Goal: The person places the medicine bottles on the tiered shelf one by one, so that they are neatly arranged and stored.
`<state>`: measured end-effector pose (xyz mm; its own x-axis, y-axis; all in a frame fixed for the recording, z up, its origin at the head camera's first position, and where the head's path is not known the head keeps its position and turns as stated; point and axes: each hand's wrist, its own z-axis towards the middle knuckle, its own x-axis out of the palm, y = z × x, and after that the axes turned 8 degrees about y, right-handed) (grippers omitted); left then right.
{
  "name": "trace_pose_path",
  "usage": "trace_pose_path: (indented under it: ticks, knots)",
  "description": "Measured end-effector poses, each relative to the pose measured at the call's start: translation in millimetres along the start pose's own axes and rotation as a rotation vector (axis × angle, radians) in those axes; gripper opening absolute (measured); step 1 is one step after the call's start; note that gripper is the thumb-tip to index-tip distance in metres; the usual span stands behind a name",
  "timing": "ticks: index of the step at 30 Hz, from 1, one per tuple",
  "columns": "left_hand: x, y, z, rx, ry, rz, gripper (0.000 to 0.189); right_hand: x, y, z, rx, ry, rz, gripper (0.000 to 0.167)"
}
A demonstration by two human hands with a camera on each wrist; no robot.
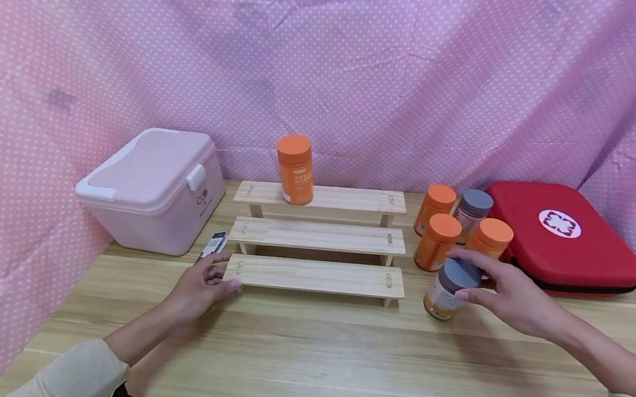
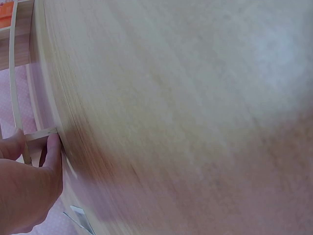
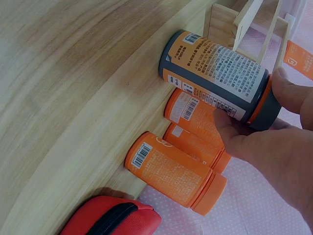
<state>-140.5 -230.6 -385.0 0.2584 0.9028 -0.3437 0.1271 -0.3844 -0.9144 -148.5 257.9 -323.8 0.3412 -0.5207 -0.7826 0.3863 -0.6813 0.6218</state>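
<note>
My left hand [image 1: 193,290] holds the left end of a three-tier wooden shelf [image 1: 314,276], at its lowest step. In the left wrist view, the thumb and a fingertip [image 2: 54,147] lie about the board's end and its leg. On the right, my right hand [image 1: 522,302] grips a grey-lidded supplement bottle [image 1: 444,300] by its lid, thumb on one side and fingers on the other. Its printed label [image 3: 215,68] shows in the right wrist view. Beside it stand several orange bottles [image 1: 436,243] and another grey-lidded bottle [image 1: 471,211]. One orange bottle [image 1: 297,173] stands on the top step.
A pale pink lidded box [image 1: 158,192] sits at the back left, with a small flat packet [image 1: 213,245] between it and the shelf. A red zip case [image 1: 575,240] with a white emblem lies at the back right. Pink dotted cloth [image 1: 335,61] hangs behind the wooden table [image 1: 297,368].
</note>
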Motion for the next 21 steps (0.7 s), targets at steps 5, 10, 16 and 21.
trace_pose_path:
  ticks: [5, 10, 16, 21]
  knots:
    - [0.9, 0.0, 0.5, -0.001, -0.002, -0.019, 0.061, 0, 0, 0.3, -0.005, 0.0, 0.0, 0.063]
    - [1.1, -0.2, 0.1, -0.009, 0.0, -0.019, 0.061, -3, -1, -1.3, -0.028, -0.009, -0.021, 0.062]
    - [0.1, -0.2, -0.6, -0.006, 0.003, 0.001, 0.062, -19, 9, -5.8, -0.071, -0.032, -0.021, 0.061]
    - [-0.7, -0.1, 0.3, -0.008, 0.002, 0.014, 0.062, -38, 24, -5.6, -0.162, -0.072, -0.009, 0.063]
